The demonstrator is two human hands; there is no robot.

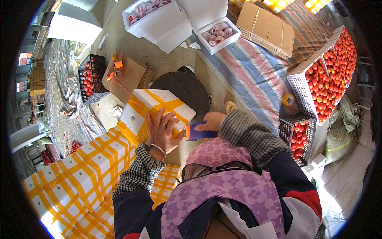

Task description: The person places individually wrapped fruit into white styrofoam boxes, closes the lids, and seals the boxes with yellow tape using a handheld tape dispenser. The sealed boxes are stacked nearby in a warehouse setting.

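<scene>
A white polystyrene foam box (pixel 140 104) banded with yellow packing tape is tilted at the edge of a round black surface (pixel 179 89). My left hand (pixel 164 130), with a ring and a bracelet, holds the box by its near side, fingers spread over tape and foam. In my right hand (pixel 210 122) is a blue tape dispenser (pixel 195 133) with an orange part, close against the box's right corner. Checked sleeve covers sit on both forearms. Whether the dispenser touches the box I cannot tell.
Taped foam boxes (pixel 86 167) are stacked at left. Crates of tomatoes (pixel 322 86) and a tape roll (pixel 288 100) stand at right. Ahead are an open foam box (pixel 219 35) of net-wrapped fruit and bundled cardboard (pixel 265 28). More tape dispensers (pixel 115 74) rest on cardboard (pixel 131 71).
</scene>
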